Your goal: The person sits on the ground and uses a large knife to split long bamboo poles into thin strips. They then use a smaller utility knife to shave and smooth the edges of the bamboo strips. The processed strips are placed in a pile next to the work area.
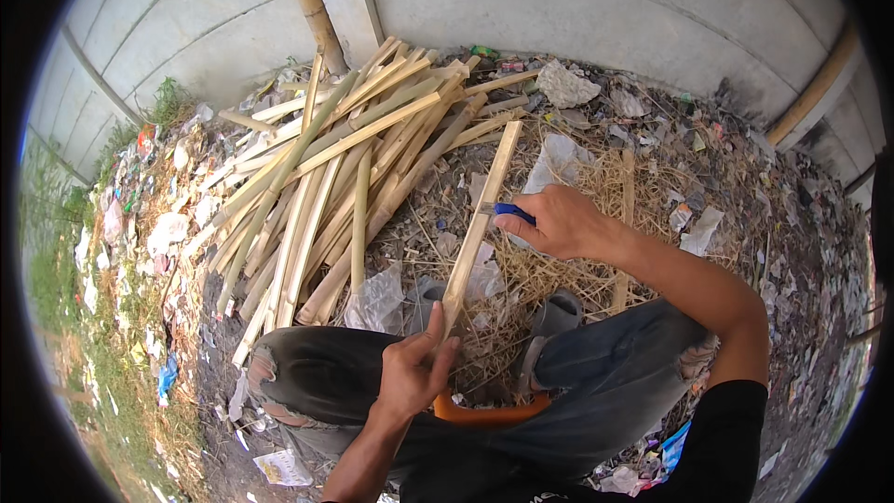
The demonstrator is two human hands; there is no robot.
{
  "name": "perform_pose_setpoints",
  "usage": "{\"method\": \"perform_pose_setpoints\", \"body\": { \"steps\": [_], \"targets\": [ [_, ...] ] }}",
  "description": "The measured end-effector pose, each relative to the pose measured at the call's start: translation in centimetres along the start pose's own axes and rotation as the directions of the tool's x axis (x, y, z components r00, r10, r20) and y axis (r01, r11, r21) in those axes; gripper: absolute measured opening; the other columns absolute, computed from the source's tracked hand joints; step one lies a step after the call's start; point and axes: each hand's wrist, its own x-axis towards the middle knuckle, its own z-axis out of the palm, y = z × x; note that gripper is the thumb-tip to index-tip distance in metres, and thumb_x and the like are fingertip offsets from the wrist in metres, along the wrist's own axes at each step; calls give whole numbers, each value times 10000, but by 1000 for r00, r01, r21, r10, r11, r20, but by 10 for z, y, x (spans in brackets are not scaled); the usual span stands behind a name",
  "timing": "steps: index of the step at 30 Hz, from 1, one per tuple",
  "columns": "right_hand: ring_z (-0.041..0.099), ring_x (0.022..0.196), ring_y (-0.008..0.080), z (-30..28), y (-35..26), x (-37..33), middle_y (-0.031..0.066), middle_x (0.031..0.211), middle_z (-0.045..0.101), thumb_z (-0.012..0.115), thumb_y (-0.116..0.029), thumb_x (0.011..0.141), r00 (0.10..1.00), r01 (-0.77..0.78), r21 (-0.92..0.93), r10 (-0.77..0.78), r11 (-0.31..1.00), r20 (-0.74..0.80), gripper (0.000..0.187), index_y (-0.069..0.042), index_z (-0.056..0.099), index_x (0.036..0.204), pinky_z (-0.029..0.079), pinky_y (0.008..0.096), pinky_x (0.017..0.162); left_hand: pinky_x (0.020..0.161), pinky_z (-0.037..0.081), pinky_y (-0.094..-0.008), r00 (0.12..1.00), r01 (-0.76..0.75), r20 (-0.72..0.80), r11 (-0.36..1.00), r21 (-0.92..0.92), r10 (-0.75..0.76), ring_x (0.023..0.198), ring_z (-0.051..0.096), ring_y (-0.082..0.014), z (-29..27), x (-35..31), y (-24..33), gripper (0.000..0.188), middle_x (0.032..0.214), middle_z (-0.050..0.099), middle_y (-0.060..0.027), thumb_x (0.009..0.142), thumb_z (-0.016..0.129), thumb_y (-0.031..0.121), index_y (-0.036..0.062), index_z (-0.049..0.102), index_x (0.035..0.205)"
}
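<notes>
A pale split bamboo strip (480,224) slants upward and away between my knees. At its near end, my left hand (414,371) is closed on it, with the thumb laid along one side. My right hand (562,222) grips a blue-handled knife (515,214) from the right. The short metal blade lies across the strip a little past its middle and touches it. Most of the knife's handle is covered by my fingers. To the left of the strip lies a large pile of split bamboo (349,163), its pieces crossing at many angles.
Beyond the pile stands a grey concrete panel wall (577,9) with a bamboo pole (312,5) leaning on it. A pale rock (566,86) sits near its foot. Straw, plastic scraps and litter cover the ground. An orange curved edge (494,413) shows between my legs.
</notes>
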Motion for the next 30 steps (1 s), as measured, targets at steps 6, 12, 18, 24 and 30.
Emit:
{"method": "perform_pose_setpoints", "body": {
  "steps": [6,12,18,24,30],
  "targets": [
    [629,598,419,-21,32,29,183,598,621,488,-547,1037,975,-216,-8,216,976,-58,596,-38,699,810,488,521,590,565,512,-350,995,-87,-52,995,58,90,550,638,-266,3,-3,-7,556,679,626,-165,888,748,55,-19,577,1412],
    [653,647,433,5,-7,13,200,630,635,487,-543,1035,996,36,-46,-33,998,78,563,-61,714,850,493,536,616,558,513,-371,996,-61,-60,992,108,67,553,636,-272,0,-1,-6,560,694,624,-169,883,751,54,-5,580,1413],
    [553,568,363,-23,101,33,185,601,573,453,-598,1044,855,-383,152,412,911,-314,683,19,671,851,450,484,617,560,503,-305,987,-155,-15,984,92,157,543,636,-200,2,-4,5,549,664,618,-157,884,734,49,-34,581,1404],
    [491,536,308,-34,68,9,138,570,512,471,-558,1053,883,-193,194,257,962,-393,647,17,633,806,416,435,576,552,456,-260,999,6,37,966,-259,3,564,544,-78,-2,-10,-6,543,692,629,-82,936,718,78,-33,548,1439],
    [558,541,363,-10,-9,3,140,570,557,479,-537,1053,984,122,119,-105,985,-143,611,-13,648,789,433,465,563,551,383,-191,970,243,170,759,-604,-175,606,454,-4,-9,-13,-6,508,736,568,69,1021,632,101,-20,493,1494]
  ]
}}
